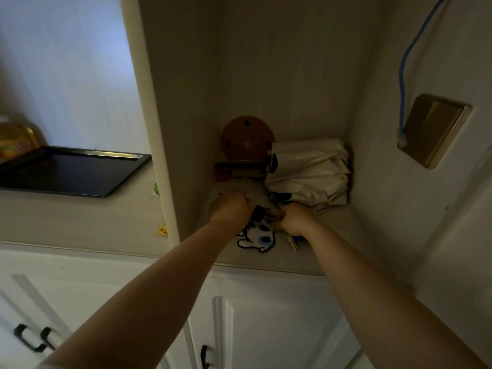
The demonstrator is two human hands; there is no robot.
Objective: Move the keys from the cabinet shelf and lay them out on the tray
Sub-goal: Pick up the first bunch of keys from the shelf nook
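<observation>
Both my hands reach into the open cabinet shelf [332, 251]. My left hand [233, 210] is closed around a dark bunch of keys [262, 213]. My right hand [295, 218] grips the same cluster from the right, and a pale key [291, 242] sticks out beneath it. A pixel-style white dog keychain [257, 239] lies on the shelf under the hands, attached to the bunch as far as I can tell. The black tray [69, 173] sits on the counter to the left, outside the cabinet wall.
At the back of the shelf stand a round cork board [246, 138], a small tin [239, 169] and a crumpled white bag [310, 174]. A blue cable [407, 65] and a gold box [434, 129] are on the right wall. A yellow bottle [16, 139] stands behind the tray. Drawers lie below.
</observation>
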